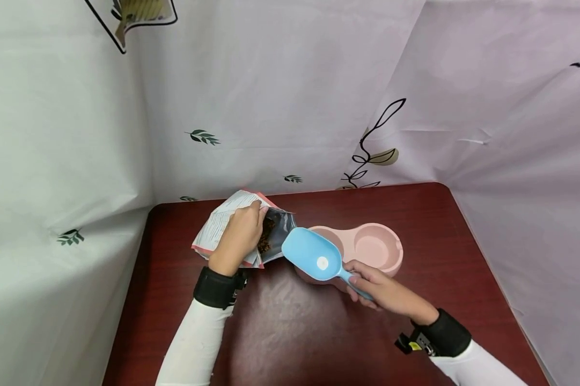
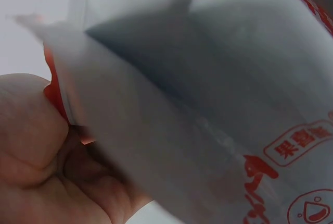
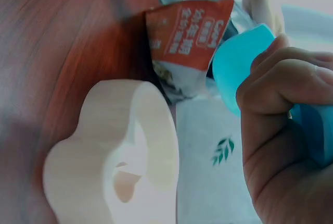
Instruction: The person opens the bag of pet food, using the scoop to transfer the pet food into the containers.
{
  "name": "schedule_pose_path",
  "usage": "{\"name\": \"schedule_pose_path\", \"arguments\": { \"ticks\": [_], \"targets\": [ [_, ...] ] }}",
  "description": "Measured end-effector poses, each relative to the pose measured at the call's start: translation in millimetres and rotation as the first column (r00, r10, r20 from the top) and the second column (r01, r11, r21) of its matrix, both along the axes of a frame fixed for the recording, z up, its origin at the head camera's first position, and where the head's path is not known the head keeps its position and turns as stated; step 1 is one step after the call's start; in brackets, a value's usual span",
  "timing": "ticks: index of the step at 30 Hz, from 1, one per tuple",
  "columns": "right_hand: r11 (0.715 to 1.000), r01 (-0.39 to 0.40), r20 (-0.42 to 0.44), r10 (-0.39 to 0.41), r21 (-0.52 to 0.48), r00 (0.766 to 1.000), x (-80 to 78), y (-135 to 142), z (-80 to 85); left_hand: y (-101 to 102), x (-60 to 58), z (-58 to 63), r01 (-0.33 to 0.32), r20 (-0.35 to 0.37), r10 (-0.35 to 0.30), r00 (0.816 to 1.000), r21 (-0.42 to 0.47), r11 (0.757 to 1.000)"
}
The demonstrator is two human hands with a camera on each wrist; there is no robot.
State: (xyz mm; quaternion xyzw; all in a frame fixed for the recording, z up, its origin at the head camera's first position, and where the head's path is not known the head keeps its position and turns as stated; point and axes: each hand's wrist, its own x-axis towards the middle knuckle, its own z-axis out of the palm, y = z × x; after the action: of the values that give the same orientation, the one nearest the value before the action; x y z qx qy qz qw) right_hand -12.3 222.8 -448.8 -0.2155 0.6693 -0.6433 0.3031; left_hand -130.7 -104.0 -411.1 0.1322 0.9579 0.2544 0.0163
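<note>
My left hand (image 1: 243,228) pinches the top edge of a white and red printed bag (image 1: 217,228) at the back left of the table. The bag's mouth gapes to the right, showing a silvery lining and brown pellets (image 1: 265,238) inside. In the left wrist view the bag's wall (image 2: 208,78) fills most of the picture beside the palm. My right hand (image 1: 386,288) grips the handle of a light blue scoop (image 1: 309,249). The scoop's blade is at the bag's mouth and overlaps part of a pink double bowl (image 1: 395,236); no pellets show on it.
The pink bowl has two round wells side by side, the left one partly hidden behind the scoop. A dark red wooden table (image 1: 280,332) carries everything. White cloth walls (image 1: 270,96) with leaf prints stand close along the back and sides.
</note>
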Motion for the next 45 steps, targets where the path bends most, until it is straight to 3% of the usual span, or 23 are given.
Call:
{"name": "schedule_pose_path", "arguments": {
  "ticks": [9,14,20,24,45],
  "targets": [
    [0.999,-0.047,0.027,0.046,0.024,0.999,-25.9,-8,13.4,2,1.8,0.3,0.012,-0.026,-0.012,1.0,-0.012,1.0],
    [0.997,-0.058,0.118,0.052,0.05,0.992,-40.4,-14,21.5,2,2.3,-0.8,0.024,-0.042,-0.025,0.999,-0.022,0.999],
    [0.995,-0.095,0.238,0.092,0.004,0.967,-59.3,-27,28.7,1,2.4,-1.3,0.029,-0.029,-0.03,0.999,-0.026,0.999],
    [0.992,-0.11,0.296,0.085,0.068,0.951,-68.6,-39,35.2,1,2.2,-1.3,0.033,-0.03,-0.033,0.999,-0.021,0.999],
    [0.961,-0.202,0.405,0.111,0.188,0.907,-106.4,-72,69.1,2,3.7,-5.7,0.037,-0.081,-0.038,0.996,-0.019,0.999]
  ]
}}
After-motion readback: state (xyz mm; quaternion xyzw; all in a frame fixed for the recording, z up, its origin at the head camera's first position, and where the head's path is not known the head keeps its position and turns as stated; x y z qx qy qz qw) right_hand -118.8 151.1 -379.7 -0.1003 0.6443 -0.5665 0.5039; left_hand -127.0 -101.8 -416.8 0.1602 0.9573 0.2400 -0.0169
